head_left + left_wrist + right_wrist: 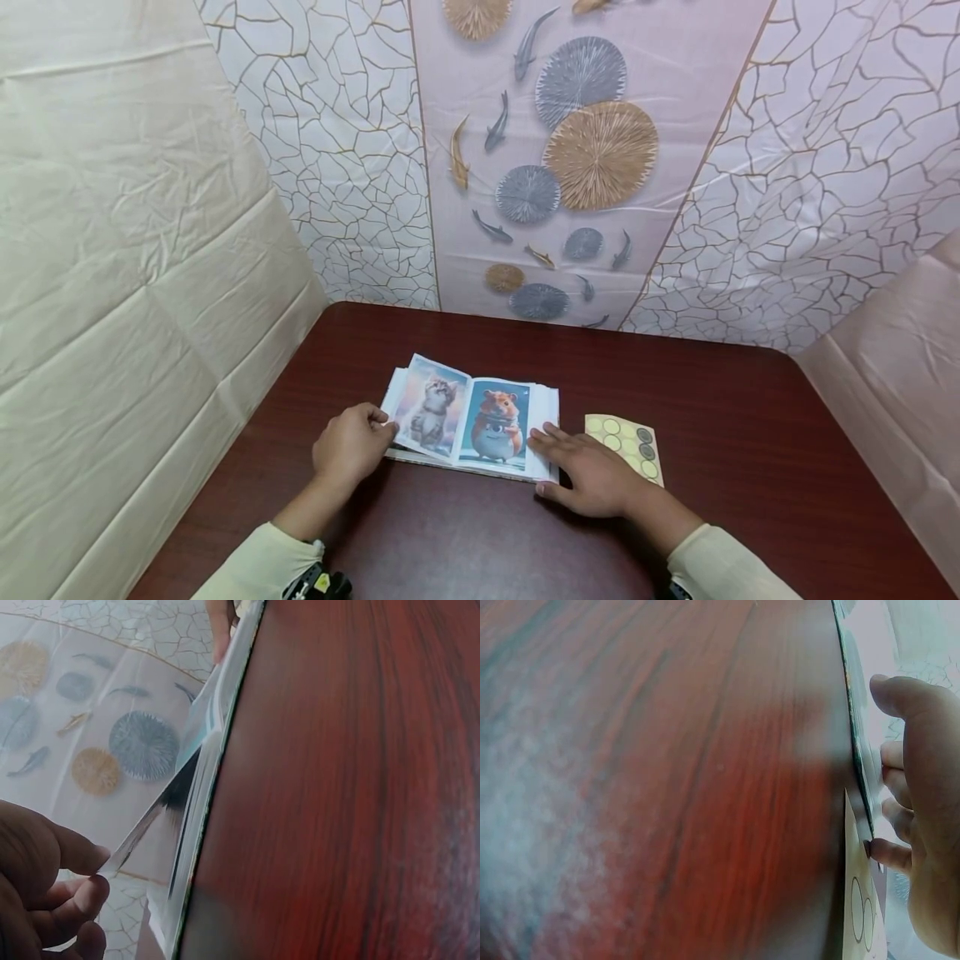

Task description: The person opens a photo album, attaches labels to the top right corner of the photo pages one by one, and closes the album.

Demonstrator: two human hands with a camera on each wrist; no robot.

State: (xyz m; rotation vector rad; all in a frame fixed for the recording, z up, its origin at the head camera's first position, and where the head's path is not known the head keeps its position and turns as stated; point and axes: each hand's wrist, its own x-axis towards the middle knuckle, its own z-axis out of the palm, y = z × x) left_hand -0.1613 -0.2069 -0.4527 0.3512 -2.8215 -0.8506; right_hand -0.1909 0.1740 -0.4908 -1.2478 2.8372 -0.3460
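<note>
An open photo album [543, 408] lies on the table, a kitten picture on its left page [431, 408] and a hamster picture on its right. Between thumb and fingertip, my left hand [354, 443] pinches the outer edge of the left page; the left wrist view shows this page [154, 817] lifted at an angle above the pages beneath. My right hand [588, 471] rests with extended fingers on the album's right edge. Beside that hand lies a yellow sheet of round stickers [611, 428], partly covered by it; some circles are dark.
The dark red wooden table [480, 533] has rounded far corners. Behind it hangs a patterned cloth [360, 167] with fish and round leaf shapes. Pale fabric walls [150, 275] border the left and right sides.
</note>
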